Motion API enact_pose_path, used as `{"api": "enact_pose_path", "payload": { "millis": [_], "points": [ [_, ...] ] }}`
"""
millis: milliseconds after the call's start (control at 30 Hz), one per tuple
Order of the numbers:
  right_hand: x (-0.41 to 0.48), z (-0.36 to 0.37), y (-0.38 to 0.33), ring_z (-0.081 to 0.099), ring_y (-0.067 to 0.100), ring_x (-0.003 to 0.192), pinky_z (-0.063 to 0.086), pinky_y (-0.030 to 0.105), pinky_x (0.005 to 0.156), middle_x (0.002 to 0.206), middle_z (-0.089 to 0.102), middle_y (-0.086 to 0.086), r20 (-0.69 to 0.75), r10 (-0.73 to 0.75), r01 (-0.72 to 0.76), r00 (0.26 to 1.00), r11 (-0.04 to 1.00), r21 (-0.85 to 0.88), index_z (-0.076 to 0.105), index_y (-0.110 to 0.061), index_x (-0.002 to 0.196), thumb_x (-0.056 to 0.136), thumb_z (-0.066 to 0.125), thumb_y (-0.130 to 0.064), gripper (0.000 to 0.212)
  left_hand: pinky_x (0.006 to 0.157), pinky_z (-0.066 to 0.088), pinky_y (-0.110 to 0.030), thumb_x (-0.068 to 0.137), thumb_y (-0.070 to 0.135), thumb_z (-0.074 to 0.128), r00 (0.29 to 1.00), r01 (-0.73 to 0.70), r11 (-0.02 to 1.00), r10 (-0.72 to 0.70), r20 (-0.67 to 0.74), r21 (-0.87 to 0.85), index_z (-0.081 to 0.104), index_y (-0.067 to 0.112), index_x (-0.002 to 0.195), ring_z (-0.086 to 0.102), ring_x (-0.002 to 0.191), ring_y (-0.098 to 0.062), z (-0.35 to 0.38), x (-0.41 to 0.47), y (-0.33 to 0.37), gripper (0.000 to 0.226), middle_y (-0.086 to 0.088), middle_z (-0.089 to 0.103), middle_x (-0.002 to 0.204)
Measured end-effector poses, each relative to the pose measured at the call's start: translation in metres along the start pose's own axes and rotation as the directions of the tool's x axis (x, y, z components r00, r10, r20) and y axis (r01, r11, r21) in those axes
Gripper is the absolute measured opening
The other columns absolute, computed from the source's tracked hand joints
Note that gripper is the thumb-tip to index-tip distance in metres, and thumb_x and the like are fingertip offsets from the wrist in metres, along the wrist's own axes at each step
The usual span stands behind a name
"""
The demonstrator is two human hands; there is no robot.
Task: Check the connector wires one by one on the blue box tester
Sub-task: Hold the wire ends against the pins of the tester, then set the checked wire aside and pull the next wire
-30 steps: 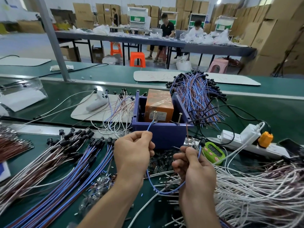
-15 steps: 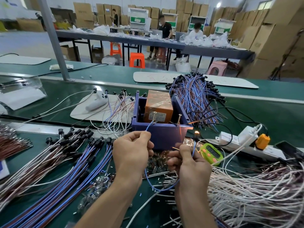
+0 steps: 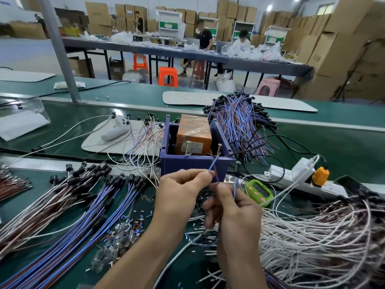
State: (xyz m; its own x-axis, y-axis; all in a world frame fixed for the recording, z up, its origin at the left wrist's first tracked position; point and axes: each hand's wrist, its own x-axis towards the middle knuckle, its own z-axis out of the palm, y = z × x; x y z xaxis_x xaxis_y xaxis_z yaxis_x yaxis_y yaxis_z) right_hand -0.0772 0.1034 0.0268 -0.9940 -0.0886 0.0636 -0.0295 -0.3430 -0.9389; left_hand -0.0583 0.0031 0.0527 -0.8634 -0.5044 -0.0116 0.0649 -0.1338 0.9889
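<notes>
The blue box tester (image 3: pixel 195 163) stands mid-table with an orange block (image 3: pixel 193 134) inside and two upright screws on its front rim. My left hand (image 3: pixel 181 195) pinches a blue connector wire (image 3: pixel 213 166), its tip raised near the right screw (image 3: pixel 219 149). My right hand (image 3: pixel 231 207) grips the same wire's other part, with a brown strand and a blue strand rising from its fingers. The wire loops down below both hands. Both hands sit close together just in front of the box.
Bundles of blue and brown wires with black connectors (image 3: pixel 68 197) lie at left. Another bundle (image 3: pixel 239 122) leans behind the box. White wires (image 3: pixel 325 234) pile at right. A green timer (image 3: pixel 259 190) and a power strip (image 3: pixel 300 174) sit right of the box.
My left hand has drawn the blue wire tip off the left screw and moved right toward the right screw. My right hand has shifted left, closer to my left hand.
</notes>
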Motion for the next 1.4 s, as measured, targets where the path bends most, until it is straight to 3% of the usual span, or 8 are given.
{"api": "enact_pose_path", "payload": {
  "millis": [167,367,567,700,900,1133,1267,1400],
  "points": [
    [-0.008,-0.005,-0.018,0.051,0.022,0.036,0.039,0.025,0.036,0.060,0.065,0.016,0.160,0.095,-0.082,0.983,0.993,-0.086,0.073,-0.013,0.070,0.104,0.055,-0.019,0.039,0.045,0.048,-0.031,0.080,0.022,0.080,0.979,0.089,0.994,-0.077,0.190,-0.058,0.081,0.009,0.085,0.052,0.041,-0.020,-0.004,-0.005,0.015,0.013,-0.010,0.066,0.062],
    [-0.017,-0.068,-0.064,0.071,0.020,0.064,0.055,0.024,0.058,0.075,0.075,0.014,0.006,0.047,-0.043,0.999,0.958,-0.283,0.074,-0.006,0.080,0.107,0.048,-0.021,0.041,0.046,0.048,-0.017,0.086,0.016,0.079,0.998,0.068,0.998,-0.068,0.001,-0.006,0.080,0.016,0.064,0.057,0.046,-0.008,-0.006,-0.004,0.027,0.021,0.002,0.068,0.058],
    [-0.034,-0.169,-0.124,0.055,0.015,0.044,0.044,0.021,0.042,0.057,0.067,0.010,-0.084,0.090,-0.122,0.992,0.810,-0.573,0.068,-0.004,0.072,0.107,0.049,-0.017,0.042,0.045,0.046,-0.011,0.091,0.013,0.071,0.997,0.052,0.997,-0.048,0.067,-0.056,0.073,0.017,0.076,0.067,0.049,-0.007,-0.001,-0.005,0.033,0.016,0.003,0.073,0.060],
    [-0.045,-0.218,-0.156,0.042,0.011,0.038,0.036,0.022,0.042,0.046,0.054,0.005,-0.154,0.093,-0.179,0.984,0.579,-0.795,0.062,-0.007,0.064,0.104,0.052,-0.022,0.044,0.053,0.050,-0.016,0.082,0.011,0.080,0.974,-0.071,0.977,0.024,0.225,0.202,0.079,0.016,0.071,0.065,0.054,-0.012,0.013,-0.017,0.029,0.012,-0.006,0.076,0.067],
    [-0.044,-0.253,-0.177,0.050,0.023,0.053,0.041,0.036,0.059,0.048,0.051,0.001,-0.272,-0.048,-0.274,0.961,-0.032,-0.961,0.047,-0.009,0.052,0.094,0.055,-0.040,0.053,0.045,0.048,-0.016,0.071,0.035,0.082,0.701,-0.549,0.619,-0.024,0.713,0.561,0.078,0.042,0.072,0.059,0.046,0.002,0.053,-0.063,0.022,0.009,0.015,0.070,0.058],
    [-0.051,-0.272,-0.161,0.058,0.033,0.077,0.046,0.037,0.069,0.080,0.064,0.010,-0.412,-0.227,-0.452,0.882,-0.161,-0.877,0.064,-0.015,0.076,0.094,0.050,-0.056,0.047,0.065,0.053,-0.020,0.074,0.042,0.084,0.616,-0.779,0.260,0.146,0.774,0.571,0.079,0.047,0.078,0.063,0.064,0.003,0.084,-0.081,-0.008,0.008,0.027,0.070,0.067],
    [-0.063,-0.273,-0.153,0.057,0.031,0.067,0.043,0.034,0.060,0.066,0.059,0.001,-0.339,-0.317,-0.417,0.886,-0.222,-0.881,0.064,-0.021,0.070,0.092,0.054,-0.062,0.048,0.063,0.033,0.001,0.068,0.036,0.091,0.576,-0.800,0.292,0.131,0.807,0.524,0.080,0.041,0.074,0.056,0.067,0.014,0.081,-0.080,-0.018,0.014,0.029,0.067,0.065],
    [-0.073,-0.253,-0.150,0.051,0.028,0.058,0.041,0.032,0.059,0.057,0.054,-0.003,-0.279,-0.466,-0.388,0.840,-0.156,-0.908,0.066,-0.024,0.072,0.094,0.059,-0.050,0.035,0.077,0.040,-0.011,0.069,0.042,0.090,0.668,-0.673,0.490,0.081,0.739,0.555,0.078,0.049,0.088,0.057,0.089,0.018,0.071,-0.075,-0.022,0.023,0.036,0.067,0.079]
  ]
}}
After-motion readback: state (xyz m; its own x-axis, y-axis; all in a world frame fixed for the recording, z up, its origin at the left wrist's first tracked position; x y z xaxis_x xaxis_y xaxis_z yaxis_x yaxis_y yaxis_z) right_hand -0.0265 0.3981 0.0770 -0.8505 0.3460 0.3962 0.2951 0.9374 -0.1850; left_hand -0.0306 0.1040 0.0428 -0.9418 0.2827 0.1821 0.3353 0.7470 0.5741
